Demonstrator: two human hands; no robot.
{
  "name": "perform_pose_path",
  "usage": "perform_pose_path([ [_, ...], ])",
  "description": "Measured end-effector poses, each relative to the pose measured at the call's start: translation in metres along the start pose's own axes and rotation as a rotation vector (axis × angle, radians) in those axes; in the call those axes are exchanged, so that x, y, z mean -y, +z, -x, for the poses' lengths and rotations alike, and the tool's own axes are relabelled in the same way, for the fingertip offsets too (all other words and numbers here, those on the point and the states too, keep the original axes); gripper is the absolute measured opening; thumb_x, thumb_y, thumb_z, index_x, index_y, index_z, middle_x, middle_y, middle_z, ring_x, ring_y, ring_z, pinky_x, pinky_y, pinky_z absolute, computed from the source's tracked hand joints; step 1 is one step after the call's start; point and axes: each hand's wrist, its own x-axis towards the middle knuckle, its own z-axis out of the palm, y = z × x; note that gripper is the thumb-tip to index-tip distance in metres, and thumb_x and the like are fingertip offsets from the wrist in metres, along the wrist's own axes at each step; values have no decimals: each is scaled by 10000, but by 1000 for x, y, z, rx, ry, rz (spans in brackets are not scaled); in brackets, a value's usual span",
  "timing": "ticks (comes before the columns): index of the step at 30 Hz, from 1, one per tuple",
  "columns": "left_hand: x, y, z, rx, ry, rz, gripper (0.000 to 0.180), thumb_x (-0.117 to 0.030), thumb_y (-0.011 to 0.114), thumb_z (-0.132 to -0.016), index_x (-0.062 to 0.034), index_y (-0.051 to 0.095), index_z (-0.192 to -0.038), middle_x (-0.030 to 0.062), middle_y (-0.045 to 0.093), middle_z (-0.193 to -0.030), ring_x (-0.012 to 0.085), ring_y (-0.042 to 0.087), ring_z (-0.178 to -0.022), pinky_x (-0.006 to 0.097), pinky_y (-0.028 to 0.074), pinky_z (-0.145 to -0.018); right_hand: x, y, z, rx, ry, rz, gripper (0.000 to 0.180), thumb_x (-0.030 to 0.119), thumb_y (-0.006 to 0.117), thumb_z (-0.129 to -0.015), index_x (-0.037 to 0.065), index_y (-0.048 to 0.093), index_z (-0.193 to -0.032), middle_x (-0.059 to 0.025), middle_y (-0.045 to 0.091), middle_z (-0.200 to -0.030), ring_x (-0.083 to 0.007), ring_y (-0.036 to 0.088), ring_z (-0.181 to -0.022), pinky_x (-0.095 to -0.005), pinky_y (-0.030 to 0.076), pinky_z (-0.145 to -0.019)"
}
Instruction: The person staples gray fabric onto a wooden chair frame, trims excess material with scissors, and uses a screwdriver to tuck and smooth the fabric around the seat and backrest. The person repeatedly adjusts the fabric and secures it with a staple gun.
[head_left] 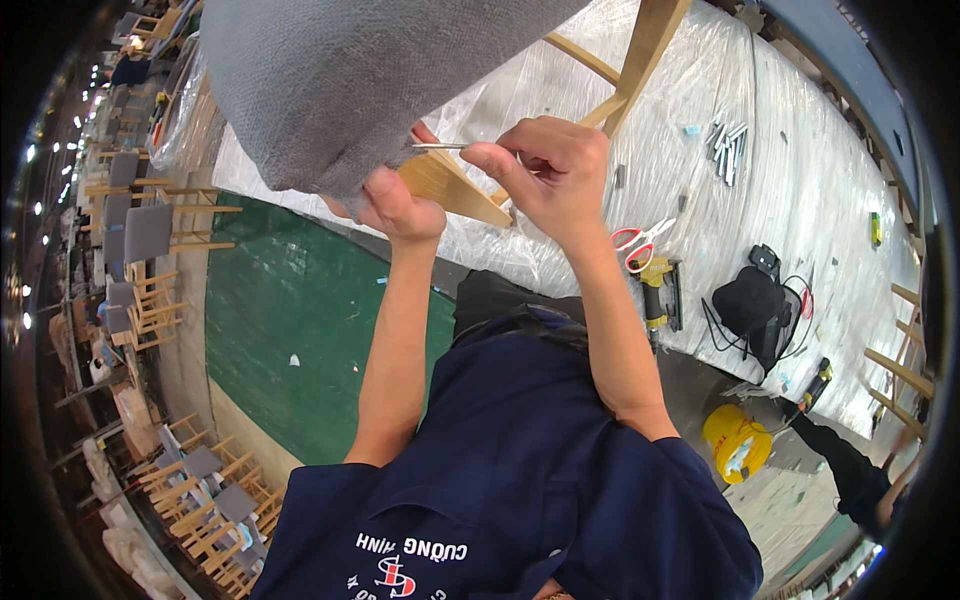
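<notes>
Gripping grey upholstery [330, 100] at its corner, the left hand [408, 212] presses its thumb there; its other fingers are partly hidden. The right hand [550, 180], fingers curled tight, pinches a thin metal tool [440, 147] at the fabric's edge, beside film-covered sheeting [780, 200]. White lettering and a red emblem mark the navy shirt [500, 450].

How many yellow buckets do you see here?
1: a yellow bucket at lower right, to the right of the person's right arm. Others could be hidden.

Bright center; glare on plastic sheeting [725, 75]; rim black, edges bent.
</notes>
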Motion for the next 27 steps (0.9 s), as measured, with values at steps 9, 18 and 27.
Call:
perform_pose_path([
  [9, -9, 6, 2, -26, -83, 21, 551, -448, 352, -926, 71, 536, -904, 210, 588, -807, 293, 604, -694, 378, 515, -648, 14, -4, -8, 90, 30, 64, 355, 281, 878, -745, 33, 661, -614, -16, 441, -479, -109, 366, -430, -279, 253, -420],
  [18, 4, -6, 1, 89, -6, -131, 566, -487, 331, -941, 25, 571, -922, 161, 604, -810, 270, 613, -748, 394, 500, -692, 6, 28, -1, -30, 141, -215, 360, 266, 854, -790, 5, 662, -632, -16, 469, -500, -78, 386, -452, -270, 261, -422],
  [27, 112, -37, 91, 180, 20, 121, 542, -322, 649, -937, -23, 434, -1334, 110, 580, -1262, 222, 571, -1146, 382, 434, -993, 7, 57, -15, -128, 131, -503, 353, 231, 845, -787, 10, 631, -615, -13, 507, -496, -59, 452, -433, -231, 331, -414],
])
